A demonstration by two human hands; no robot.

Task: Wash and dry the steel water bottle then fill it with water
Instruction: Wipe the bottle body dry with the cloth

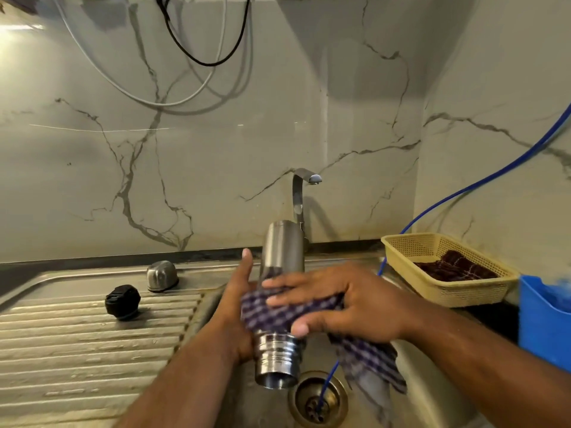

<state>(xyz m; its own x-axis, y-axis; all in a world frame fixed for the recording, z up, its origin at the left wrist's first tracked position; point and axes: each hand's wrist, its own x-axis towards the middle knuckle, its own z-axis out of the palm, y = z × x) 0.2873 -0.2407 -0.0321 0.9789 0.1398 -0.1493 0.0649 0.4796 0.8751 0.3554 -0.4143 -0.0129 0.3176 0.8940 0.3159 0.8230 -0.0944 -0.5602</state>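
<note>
The steel water bottle [282, 251] is held over the sink [411, 375] with its open threaded mouth pointing down toward me. A blue checked cloth [275, 316] is wrapped round its middle. My left hand [238, 304] holds the bottle from the left side, near the neck. My right hand [343, 301] grips the cloth against the bottle, thumb underneath. The black inner stopper [122, 302] and the steel cap [161, 275] lie on the ribbed drainboard [77, 344] to the left.
A steel tap [301, 196] stands behind the bottle, no water running. A thin blue hose [327, 378] runs into the drain [318, 400]. A yellow basket [445, 288] with a dark cloth and a blue container [543, 322] sit at the right.
</note>
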